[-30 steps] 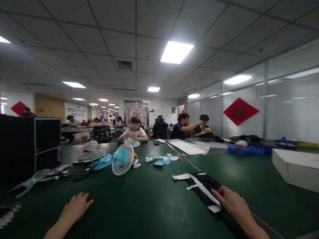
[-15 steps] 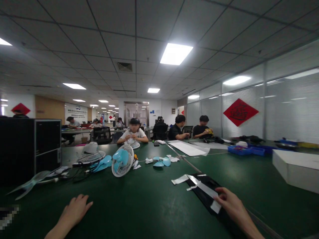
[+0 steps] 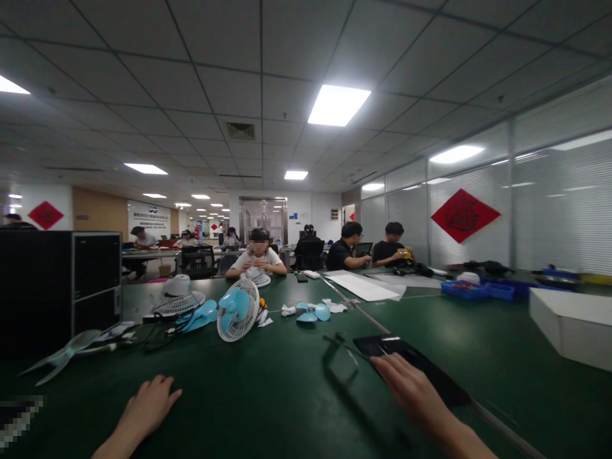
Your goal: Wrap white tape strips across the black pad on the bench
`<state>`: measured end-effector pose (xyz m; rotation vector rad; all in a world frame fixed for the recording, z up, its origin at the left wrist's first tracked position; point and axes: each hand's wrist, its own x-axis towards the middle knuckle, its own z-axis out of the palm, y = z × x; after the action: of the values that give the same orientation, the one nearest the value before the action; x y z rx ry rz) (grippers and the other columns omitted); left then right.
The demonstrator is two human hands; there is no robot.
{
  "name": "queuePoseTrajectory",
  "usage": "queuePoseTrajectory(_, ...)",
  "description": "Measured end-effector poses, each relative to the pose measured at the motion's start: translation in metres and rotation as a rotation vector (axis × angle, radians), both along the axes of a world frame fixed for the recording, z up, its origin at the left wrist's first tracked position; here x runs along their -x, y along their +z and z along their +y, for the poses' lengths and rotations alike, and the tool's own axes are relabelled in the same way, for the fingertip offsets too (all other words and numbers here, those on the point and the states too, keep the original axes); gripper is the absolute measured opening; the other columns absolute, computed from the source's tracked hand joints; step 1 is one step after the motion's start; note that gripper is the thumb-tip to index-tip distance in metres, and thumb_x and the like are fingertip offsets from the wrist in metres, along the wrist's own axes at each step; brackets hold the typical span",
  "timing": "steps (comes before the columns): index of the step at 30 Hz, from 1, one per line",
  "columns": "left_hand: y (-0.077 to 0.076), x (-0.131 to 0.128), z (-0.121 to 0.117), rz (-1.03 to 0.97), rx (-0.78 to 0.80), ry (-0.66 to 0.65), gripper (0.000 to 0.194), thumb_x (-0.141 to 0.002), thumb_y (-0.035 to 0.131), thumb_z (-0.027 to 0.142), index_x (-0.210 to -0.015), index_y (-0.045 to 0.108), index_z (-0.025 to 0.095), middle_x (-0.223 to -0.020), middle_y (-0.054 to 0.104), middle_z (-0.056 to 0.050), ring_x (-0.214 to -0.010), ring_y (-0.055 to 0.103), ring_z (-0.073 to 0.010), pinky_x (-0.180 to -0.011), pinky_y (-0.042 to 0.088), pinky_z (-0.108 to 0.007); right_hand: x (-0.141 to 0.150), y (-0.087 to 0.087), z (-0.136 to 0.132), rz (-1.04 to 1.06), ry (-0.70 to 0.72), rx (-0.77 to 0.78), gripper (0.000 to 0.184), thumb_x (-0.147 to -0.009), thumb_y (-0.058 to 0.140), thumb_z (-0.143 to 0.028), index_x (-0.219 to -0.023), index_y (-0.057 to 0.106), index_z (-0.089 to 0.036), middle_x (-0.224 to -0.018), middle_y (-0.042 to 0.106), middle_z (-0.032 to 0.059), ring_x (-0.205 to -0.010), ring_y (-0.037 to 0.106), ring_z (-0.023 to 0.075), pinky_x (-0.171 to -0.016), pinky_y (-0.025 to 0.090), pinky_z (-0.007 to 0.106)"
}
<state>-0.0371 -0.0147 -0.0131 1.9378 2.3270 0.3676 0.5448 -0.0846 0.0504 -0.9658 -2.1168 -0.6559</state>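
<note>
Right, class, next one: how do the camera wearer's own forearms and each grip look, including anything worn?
The left grip and right grip are bare, five-fingered human hands, with no gloves, rings or watch visible. No sleeve shows on either forearm before the bottom edge cuts it off. No cables or markings can be made out; finer detail is unclear.

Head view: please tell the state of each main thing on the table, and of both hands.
Slab, lying flat
Dark strip, blurred, shape unclear
Right hand, fingers extended over the slab, grip unclear
Left hand, palm down, thumb apart
Fan, tilted, blades showing
Loose blades, lying flat
Blue tray, open, things inside
White sheet, lying flat
White box, resting flat
Computer tower, upright
</note>
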Motion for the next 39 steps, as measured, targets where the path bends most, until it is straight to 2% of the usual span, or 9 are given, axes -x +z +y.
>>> queuePoseTrajectory(3,0.002,-0.002,-0.003,-0.018,-0.003,-0.012,0.057,-0.080,0.046,0.044,-0.127,0.054,0.014,-0.135,0.051,-0.016,-0.120,0.049,-0.0318,-0.092,0.045,-0.047,0.007,-0.013,-0.009,-0.129,0.004,0.179,0.030,-0.089,0.038,-0.012,-0.107,0.061,-0.020,-0.093,0.066,0.0081,-0.083,0.060,0.0184,-0.075,0.050,0.030)
queuePoseTrajectory(6,0.005,-0.004,-0.005,-0.019,0.035,0.001,0.057,-0.080,0.045,0.043,-0.128,0.052,0.014,-0.136,0.050,-0.015,-0.122,0.048,-0.0305,-0.093,0.045,-0.045,0.013,-0.016,-0.016,-0.182,-0.043,0.337,0.031,-0.087,0.036,-0.009,-0.097,0.062,-0.020,-0.093,0.063,0.0076,-0.082,0.057,0.0179,-0.074,0.047,0.030)
queuePoseTrajectory(12,0.002,0.000,-0.002,-0.004,0.019,-0.002,0.058,-0.079,0.045,0.045,-0.128,0.053,0.014,-0.136,0.050,-0.015,-0.121,0.048,-0.0309,-0.092,0.046,-0.045,0.018,-0.014,-0.020,-0.156,-0.053,0.526,0.023,-0.089,0.038,-0.018,-0.084,0.060,-0.021,-0.092,0.060,0.0041,-0.085,0.056,0.0161,-0.074,0.044,0.026)
queuePoseTrajectory(16,0.000,0.000,0.001,0.018,0.034,0.005,0.059,-0.080,0.041,0.045,-0.128,0.052,0.013,-0.136,0.049,-0.016,-0.122,0.048,-0.0314,-0.092,0.045,-0.046,0.005,-0.007,-0.011,0.029,-0.127,0.536,0.021,-0.090,0.041,-0.029,-0.093,0.061,-0.022,-0.097,0.060,0.0048,-0.088,0.058,0.0169,-0.077,0.045,0.027)
queuePoseTrajectory(20,-0.002,0.000,0.002,0.005,0.022,0.007,0.059,-0.078,0.044,0.046,-0.126,0.054,0.013,-0.134,0.051,-0.016,-0.120,0.049,-0.0312,-0.092,0.045,-0.045,-0.032,0.003,0.021,0.251,-0.486,0.429,0.025,-0.088,0.041,-0.028,-0.101,0.061,-0.018,-0.103,0.060,0.0105,-0.093,0.058,0.0214,-0.082,0.045,0.032)
queuePoseTrajectory(24,-0.003,0.001,0.003,0.002,-0.006,0.010,0.058,-0.077,0.046,0.047,-0.124,0.056,0.014,-0.132,0.053,-0.016,-0.118,0.051,-0.0320,-0.090,0.046,-0.047,-0.074,0.002,0.055,0.210,-0.769,0.478,0.020,-0.083,0.051,-0.025,-0.091,0.063,-0.012,-0.096,0.063,0.0151,-0.091,0.060,0.0261,-0.078,0.044,0.034)
queuePoseTrajectory(28,0.000,0.000,-0.001,-0.003,0.008,0.001,0.058,-0.077,0.045,0.048,-0.124,0.056,0.014,-0.133,0.053,-0.016,-0.119,0.050,-0.0322,-0.091,0.046,-0.047,-0.094,-0.005,0.069,0.246,-0.799,0.627,0.022,-0.086,0.046,-0.028,-0.082,0.063,-0.014,-0.091,0.066,0.0142,-0.082,0.064,0.0243,-0.066,0.043,0.030)
queuePoseTrajectory(33,0.005,-0.003,-0.004,0.009,0.040,-0.010,0.059,-0.081,0.041,0.044,-0.130,0.050,0.012,-0.137,0.048,-0.017,-0.122,0.048,-0.0308,-0.093,0.045,-0.044,-0.099,-0.003,0.071,0.279,-0.803,0.639,0.023,-0.086,0.045,-0.025,-0.082,0.064,-0.014,-0.091,0.068,0.0141,-0.082,0.065,0.0244,-0.063,0.042,0.030)
queuePoseTrajectory(39,0.005,-0.007,-0.006,-0.022,0.025,-0.002,0.056,-0.081,0.042,0.042,-0.127,0.053,0.013,-0.135,0.050,-0.016,-0.122,0.047,-0.0318,-0.093,0.043,-0.047,-0.106,0.004,0.071,0.314,-0.842,0.638,0.027,-0.087,0.041,-0.028,-0.086,0.065,-0.014,-0.093,0.069,0.0150,-0.083,0.065,0.0270,-0.064,0.044,0.033)
